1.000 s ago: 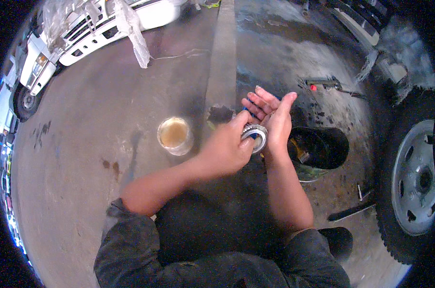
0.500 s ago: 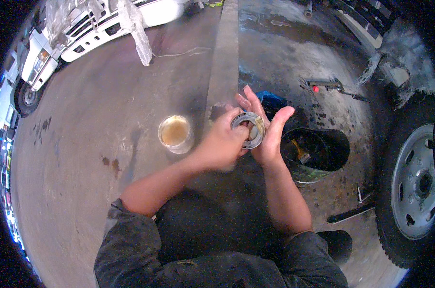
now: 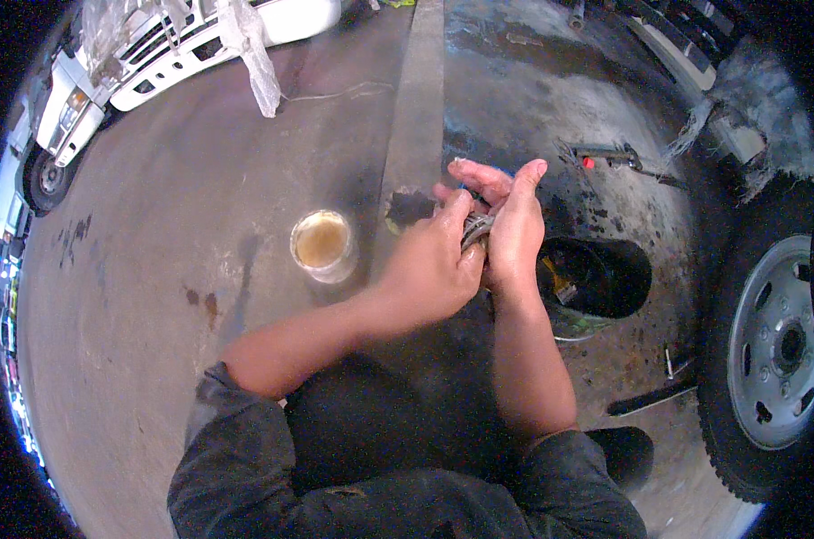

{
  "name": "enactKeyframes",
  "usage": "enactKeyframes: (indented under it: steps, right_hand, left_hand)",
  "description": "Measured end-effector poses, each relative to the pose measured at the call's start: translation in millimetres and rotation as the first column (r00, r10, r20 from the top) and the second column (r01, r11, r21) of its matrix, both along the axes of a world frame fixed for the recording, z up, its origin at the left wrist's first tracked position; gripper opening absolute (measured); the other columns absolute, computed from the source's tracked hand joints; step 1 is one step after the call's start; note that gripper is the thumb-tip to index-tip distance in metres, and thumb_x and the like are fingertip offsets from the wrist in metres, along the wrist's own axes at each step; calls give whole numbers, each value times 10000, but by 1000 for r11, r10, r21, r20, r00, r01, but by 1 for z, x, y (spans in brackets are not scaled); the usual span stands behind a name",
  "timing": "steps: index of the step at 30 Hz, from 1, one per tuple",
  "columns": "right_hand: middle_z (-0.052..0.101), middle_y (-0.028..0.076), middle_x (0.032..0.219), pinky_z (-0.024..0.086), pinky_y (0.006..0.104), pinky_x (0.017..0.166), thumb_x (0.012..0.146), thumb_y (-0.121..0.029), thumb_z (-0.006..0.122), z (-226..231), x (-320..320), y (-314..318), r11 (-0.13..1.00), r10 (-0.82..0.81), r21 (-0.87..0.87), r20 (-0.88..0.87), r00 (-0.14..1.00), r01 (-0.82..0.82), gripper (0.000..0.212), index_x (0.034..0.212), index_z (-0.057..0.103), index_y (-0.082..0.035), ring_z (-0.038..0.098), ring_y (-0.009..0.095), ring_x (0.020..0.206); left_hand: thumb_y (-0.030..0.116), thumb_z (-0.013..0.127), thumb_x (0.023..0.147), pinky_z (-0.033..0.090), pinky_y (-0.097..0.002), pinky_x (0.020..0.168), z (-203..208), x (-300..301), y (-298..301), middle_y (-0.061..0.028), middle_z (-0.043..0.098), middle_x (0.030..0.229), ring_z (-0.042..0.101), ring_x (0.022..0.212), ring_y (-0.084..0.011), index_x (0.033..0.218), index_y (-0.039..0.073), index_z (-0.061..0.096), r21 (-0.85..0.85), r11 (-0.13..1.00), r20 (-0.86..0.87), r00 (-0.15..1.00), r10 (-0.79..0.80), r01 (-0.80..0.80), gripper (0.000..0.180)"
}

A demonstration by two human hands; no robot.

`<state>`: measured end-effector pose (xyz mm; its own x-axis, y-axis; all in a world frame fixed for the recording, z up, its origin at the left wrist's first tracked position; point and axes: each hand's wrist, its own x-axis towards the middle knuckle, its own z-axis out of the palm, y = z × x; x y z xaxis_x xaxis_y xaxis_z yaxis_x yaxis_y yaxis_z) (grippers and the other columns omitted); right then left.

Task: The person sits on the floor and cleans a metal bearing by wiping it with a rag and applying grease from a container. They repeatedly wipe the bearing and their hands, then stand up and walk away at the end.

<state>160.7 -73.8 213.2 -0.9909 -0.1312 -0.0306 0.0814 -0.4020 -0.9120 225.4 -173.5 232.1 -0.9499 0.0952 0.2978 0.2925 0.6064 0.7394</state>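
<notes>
In front of my body, my left hand (image 3: 436,259) is closed on a ring-shaped metal bearing (image 3: 477,230) with a ridged edge. The bearing is tilted edge-on and pressed against the palm of my right hand (image 3: 518,232), which is cupped beside it with thumb and fingers stretched out. Shiny smears mark the fingers of my right hand. Much of the bearing is hidden between both hands. To the left of my hands, a round whitish tub (image 3: 337,272) of tan, grease-like paste stands on the floor.
A dark, open container (image 3: 579,325) with a yellowish item inside stands just right of my right wrist. A large wheel (image 3: 778,346) is at the right. Tools (image 3: 609,156) lie on the stained floor ahead. A white truck front (image 3: 205,58) stands far left.
The bearing has turned from facing up to edge-on. My left hand has moved slightly right and pushes it into the right palm. My right hand has closed in around it somewhat.
</notes>
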Motion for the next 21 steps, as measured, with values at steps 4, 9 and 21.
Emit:
enactKeyframes:
  steps: [4,9,21]
  right_hand:
    - [619,188,1109,502,436,843,894,-708,103,-7,-19,6,997,44,-63,127,991,-37,920,1099,585,49,629,332,975]
    - [502,173,1327,362,439,996,745,-855,17,12,0,16,831,200,-523,-35,979,-188,1123,1373,406,-9,456,331,1242]
    - [589,207,1172,425,429,974,807,-808,99,-7,3,4,844,28,-536,62,998,10,1031,1203,538,36,573,333,1072]
  left_hand:
    - [53,494,808,471,-476,780,0,-4,-1,-243,611,880,609,864,-402,1054,-10,477,130,990,30,998,-52,48,254]
    - [45,444,808,492,-355,717,-18,-7,-7,-134,580,898,580,778,-203,1072,3,498,242,964,65,994,93,-106,273]
    - [6,494,827,459,-394,849,-4,-8,3,-183,598,996,607,962,-300,1072,-1,486,412,910,93,996,4,-42,245]
